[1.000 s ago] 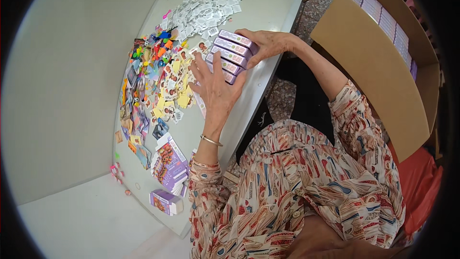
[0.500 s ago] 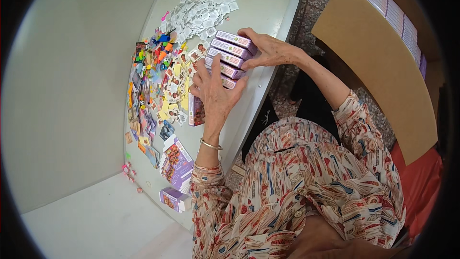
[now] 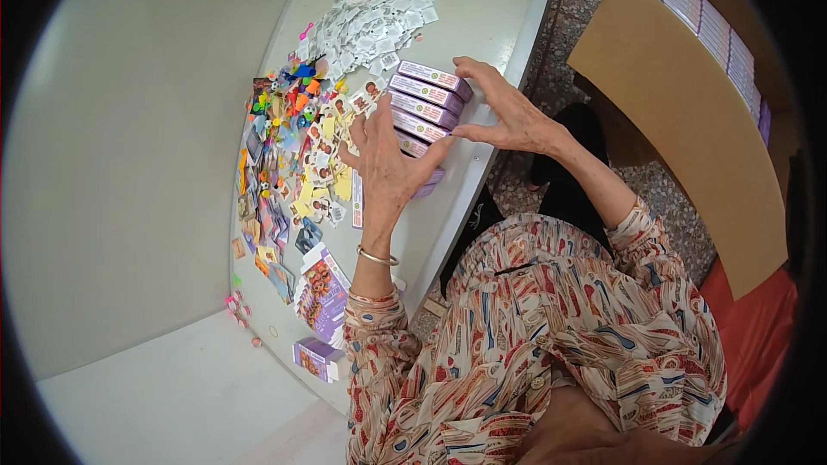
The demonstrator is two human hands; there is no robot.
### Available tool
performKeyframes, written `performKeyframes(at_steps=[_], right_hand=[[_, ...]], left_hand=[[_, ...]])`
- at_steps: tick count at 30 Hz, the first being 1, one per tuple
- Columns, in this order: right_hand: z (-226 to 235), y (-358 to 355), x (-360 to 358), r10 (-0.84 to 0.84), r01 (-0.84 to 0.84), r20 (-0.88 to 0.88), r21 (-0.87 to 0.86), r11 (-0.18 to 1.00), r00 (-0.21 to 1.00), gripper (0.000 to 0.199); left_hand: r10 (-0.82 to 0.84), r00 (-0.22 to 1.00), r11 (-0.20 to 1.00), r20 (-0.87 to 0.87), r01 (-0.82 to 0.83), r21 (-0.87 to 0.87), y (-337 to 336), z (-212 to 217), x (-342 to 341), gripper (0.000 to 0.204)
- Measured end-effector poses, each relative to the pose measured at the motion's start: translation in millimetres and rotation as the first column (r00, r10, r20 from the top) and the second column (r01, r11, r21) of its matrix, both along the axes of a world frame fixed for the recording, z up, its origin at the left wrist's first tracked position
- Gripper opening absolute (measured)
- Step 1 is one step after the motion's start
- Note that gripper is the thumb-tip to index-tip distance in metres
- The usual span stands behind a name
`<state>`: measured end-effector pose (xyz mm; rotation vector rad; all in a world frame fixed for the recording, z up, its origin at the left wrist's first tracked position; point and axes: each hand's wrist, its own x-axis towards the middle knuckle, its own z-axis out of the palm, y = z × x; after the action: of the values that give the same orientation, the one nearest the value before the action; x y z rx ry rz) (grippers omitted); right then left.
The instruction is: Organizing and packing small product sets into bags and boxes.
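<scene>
Several small purple-and-white boxes (image 3: 422, 109) stand side by side in a row on the table, their narrow printed edges facing up. At the row's near end is my left hand (image 3: 387, 159), fingers spread, index fingertip against the boxes' left edges. Its thumb points toward their right side, and the hand hides part of the nearest boxes. My right hand (image 3: 512, 112) is open on the right side, with index finger and thumb wide apart along the box ends; the thumb tip is by one box's corner. More purple packaging (image 3: 429, 183) shows partly under my left hand.
Left of the boxes lie piles of picture cards (image 3: 323, 159), colourful small toys (image 3: 297, 95) and white packets (image 3: 379, 21). Flattened purple cartons (image 3: 323, 297) and another purple box (image 3: 315, 359) are nearer me. At right, a large cardboard carton (image 3: 689, 112) holds rows of similar boxes.
My right hand has loosened and shifted slightly right, away from the box ends. The whole view has moved a little. My left hand stays at the row's near end.
</scene>
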<state>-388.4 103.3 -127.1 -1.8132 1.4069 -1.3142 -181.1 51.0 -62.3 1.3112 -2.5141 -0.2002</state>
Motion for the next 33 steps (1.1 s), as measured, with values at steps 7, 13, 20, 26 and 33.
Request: performKeyframes(at_steps=[7, 13, 20, 26, 33], right_hand=[[18.1, 17.3, 8.4, -0.127, 0.113, -0.062, -0.195, 0.974, 0.990, 0.084], [33.0, 33.5, 60.6, -0.261, 0.210, -0.010, -0.561, 0.800, 0.965, 0.069], [41.1, 32.1, 42.1, -0.240, 0.237, 0.077, -0.603, 0.762, 0.968, 0.048], [56.1, 38.9, 32.1, -0.118, 0.135, 0.067, -0.559, 0.818, 0.991, 0.047], [58.1, 41.2, 22.3, 0.117, -0.018, 0.179, -0.473, 0.881, 0.977, 0.044]], left_hand=[[0.053, 0.985, 0.997, -0.164, -0.062, -0.053, 9.1, 25.9, 1.7, 0.093], [0.113, 0.801, 0.968, -0.587, 0.044, 0.246, 26.3, 45.0, -1.1, 0.082], [0.115, 0.654, 0.855, -0.747, 0.318, 0.410, 35.0, 42.9, 19.1, 0.066], [0.033, 0.587, 0.872, -0.809, 0.379, 0.311, 42.4, 36.5, 28.3, 0.037], [-0.019, 0.620, 0.918, -0.785, 0.322, 0.232, 55.8, 34.1, 32.0, 0.032]])
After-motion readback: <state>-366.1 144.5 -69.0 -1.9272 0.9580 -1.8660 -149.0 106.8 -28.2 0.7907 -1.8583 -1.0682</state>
